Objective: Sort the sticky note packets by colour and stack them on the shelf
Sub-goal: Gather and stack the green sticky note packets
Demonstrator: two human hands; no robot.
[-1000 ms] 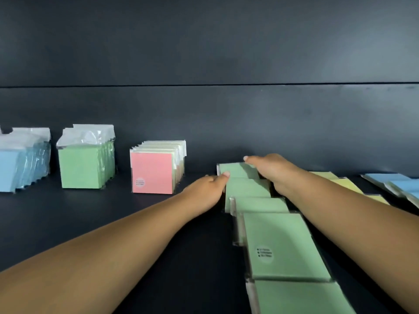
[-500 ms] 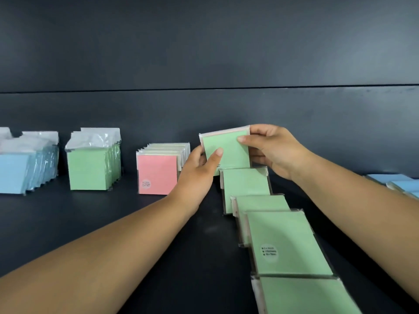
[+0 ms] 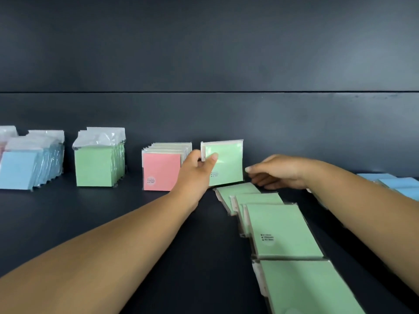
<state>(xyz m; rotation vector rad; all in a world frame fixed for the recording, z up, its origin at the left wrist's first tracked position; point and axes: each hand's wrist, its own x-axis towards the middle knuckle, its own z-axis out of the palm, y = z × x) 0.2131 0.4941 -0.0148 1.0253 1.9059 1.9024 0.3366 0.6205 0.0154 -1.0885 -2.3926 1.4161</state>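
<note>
Sorting green packets, head view. Your left hand (image 3: 196, 171) pinches one green packet (image 3: 224, 163) by its left edge, thumb on the face and fingers behind, and holds it upright above the shelf (image 3: 113, 223), just right of the pink stack (image 3: 162, 169). Your right hand (image 3: 275, 172) hovers open beside the packet's lower right corner, fingers relaxed and gripping nothing, over the far end of the overlapping row of green packets (image 3: 278, 230) lying flat. The upright green stack (image 3: 97, 164) stands well to the left, beyond the pink one, with a blue stack (image 3: 25, 168) further left. Carry the packet over the pink stack rather than past its front, keep it vertical, and seat it square against the front of the green stack; the slippery wrapper probably calls for a firmer pinch during the reach
</note>
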